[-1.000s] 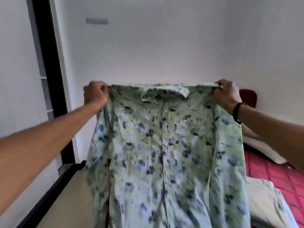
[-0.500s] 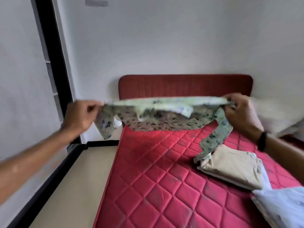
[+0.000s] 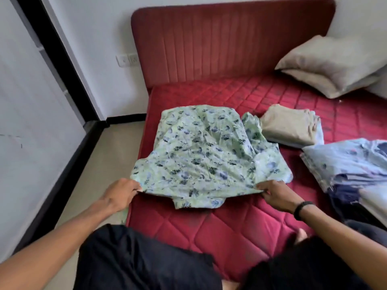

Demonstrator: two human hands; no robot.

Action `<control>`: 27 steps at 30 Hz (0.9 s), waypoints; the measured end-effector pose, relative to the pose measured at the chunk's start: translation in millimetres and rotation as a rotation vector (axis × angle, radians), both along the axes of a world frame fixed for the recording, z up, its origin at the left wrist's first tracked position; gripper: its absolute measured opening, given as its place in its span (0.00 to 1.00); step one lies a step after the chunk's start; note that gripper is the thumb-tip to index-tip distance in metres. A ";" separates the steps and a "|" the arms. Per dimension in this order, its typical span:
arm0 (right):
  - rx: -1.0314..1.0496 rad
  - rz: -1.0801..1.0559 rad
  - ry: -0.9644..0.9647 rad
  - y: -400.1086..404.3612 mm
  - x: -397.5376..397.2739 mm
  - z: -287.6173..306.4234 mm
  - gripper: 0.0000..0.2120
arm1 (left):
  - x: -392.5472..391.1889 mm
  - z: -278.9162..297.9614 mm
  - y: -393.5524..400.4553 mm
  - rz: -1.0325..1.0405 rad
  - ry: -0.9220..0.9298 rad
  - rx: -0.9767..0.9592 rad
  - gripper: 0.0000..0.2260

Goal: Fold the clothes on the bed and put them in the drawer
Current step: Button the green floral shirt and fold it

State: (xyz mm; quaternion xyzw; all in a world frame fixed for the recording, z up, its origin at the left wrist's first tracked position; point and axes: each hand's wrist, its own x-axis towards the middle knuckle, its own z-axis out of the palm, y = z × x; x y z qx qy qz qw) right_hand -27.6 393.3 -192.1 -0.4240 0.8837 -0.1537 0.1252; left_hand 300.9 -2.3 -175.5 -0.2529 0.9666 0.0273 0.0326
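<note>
A pale green shirt with blue and dark flowers (image 3: 201, 151) lies spread on the red quilted mattress (image 3: 209, 229), near its left side. My left hand (image 3: 120, 194) pinches the shirt's near left corner. My right hand (image 3: 276, 193), with a black band on the wrist, pinches the near right corner. One sleeve sticks out to the right toward a folded beige garment (image 3: 291, 126). A stack of folded pale blue and dark clothes (image 3: 351, 166) sits at the right edge. No drawer is in view.
A red padded headboard (image 3: 226, 38) stands behind the bed, with a grey pillow (image 3: 335, 63) at the back right. A strip of beige floor (image 3: 104, 164) runs along the left, beside a white wall with a black frame. My knees in dark trousers fill the bottom.
The shirt was held up in the air by its shoulders, then swung down. Now it lies flat on the mattress, both hands still on its near corners. The view has tilted down.
</note>
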 end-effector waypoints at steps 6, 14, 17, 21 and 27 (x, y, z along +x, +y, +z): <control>0.311 0.038 -0.007 20.0 32.3 16.3 0.11 | 18.8 9.9 8.4 -0.110 -0.336 -0.039 0.03; 0.307 -0.204 -0.236 27.4 56.1 23.4 0.06 | -39.9 30.1 55.7 -0.045 -0.825 0.204 0.12; -0.037 -0.570 -0.271 19.3 62.3 20.5 0.21 | -82.8 35.5 78.4 -0.102 -0.692 0.268 0.13; -0.525 -1.001 -0.691 5.6 61.4 9.2 0.41 | -148.1 39.7 116.8 -0.245 -0.390 0.438 0.13; -0.672 -1.156 -0.972 2.0 52.0 -15.0 0.16 | -248.7 18.4 168.9 -0.174 0.043 0.518 0.13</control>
